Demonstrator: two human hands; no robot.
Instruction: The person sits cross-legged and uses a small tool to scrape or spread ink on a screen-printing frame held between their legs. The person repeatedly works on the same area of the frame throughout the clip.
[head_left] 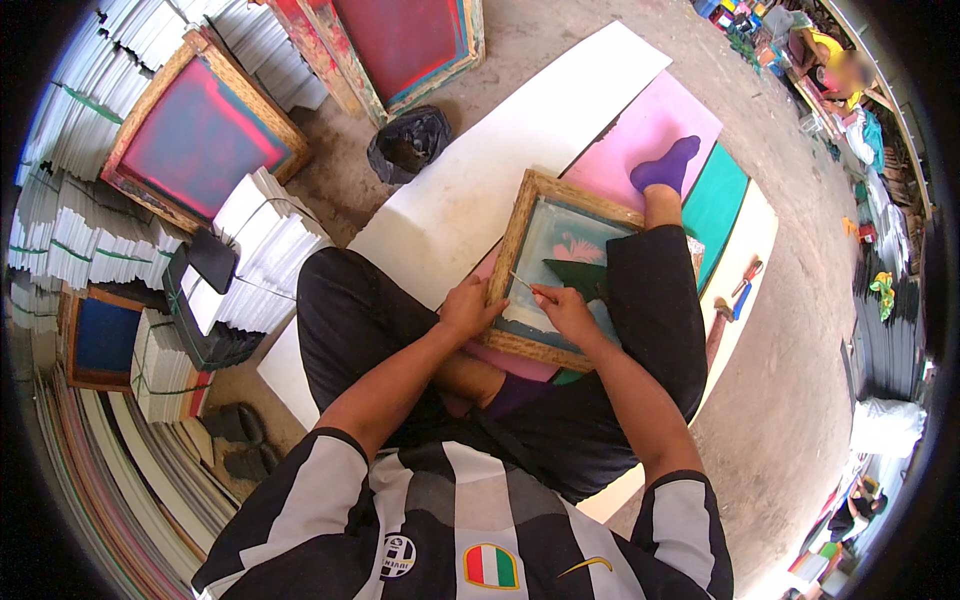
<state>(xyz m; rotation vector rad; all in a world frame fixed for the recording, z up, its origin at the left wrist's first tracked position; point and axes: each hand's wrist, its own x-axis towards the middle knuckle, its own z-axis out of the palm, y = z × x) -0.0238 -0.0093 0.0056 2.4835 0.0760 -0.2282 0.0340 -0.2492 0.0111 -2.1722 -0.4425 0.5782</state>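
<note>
A wooden screen-printing frame rests tilted across my crossed legs. Its pale mesh shows a faint leaf-like shape, and a dark green area lies across part of it. My left hand grips the frame's left bar near the lower corner, with fingers closed round the wood. In my right hand, a thin, light-coloured tool is pinched, its tip pointing toward the left bar. I cannot make out the tip or the tool's exact kind.
Under me lie sheets in white, pink and green. Hand tools with red and blue handles sit at right. Beyond are a black plastic bag, more printing frames and stacked sheets. Another person sits far right.
</note>
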